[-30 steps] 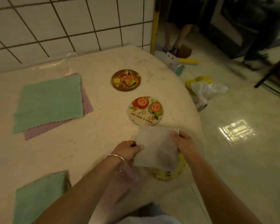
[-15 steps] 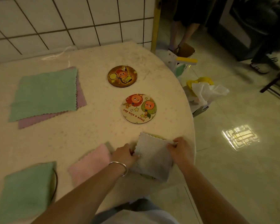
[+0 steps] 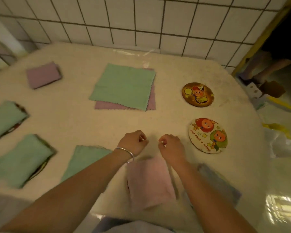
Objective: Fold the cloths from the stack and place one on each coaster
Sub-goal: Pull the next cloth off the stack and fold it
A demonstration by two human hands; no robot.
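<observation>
Head view. Left hand [image 3: 133, 143] and right hand [image 3: 170, 146] hover side by side over bare bench [image 3: 74, 118], fingers curled, holding nothing. Open bench runs ahead of them to the stack [image 3: 124, 87]: green cloth over a purple one. Two bare coasters: one [image 3: 208, 135] just right of the right hand, one [image 3: 197, 94] beyond it, near the curved bench edge. Folded cloths, six: pink [image 3: 149, 180] under the wrists, grey [image 3: 217, 182] at the near right edge, three green and one purple to the left.
</observation>
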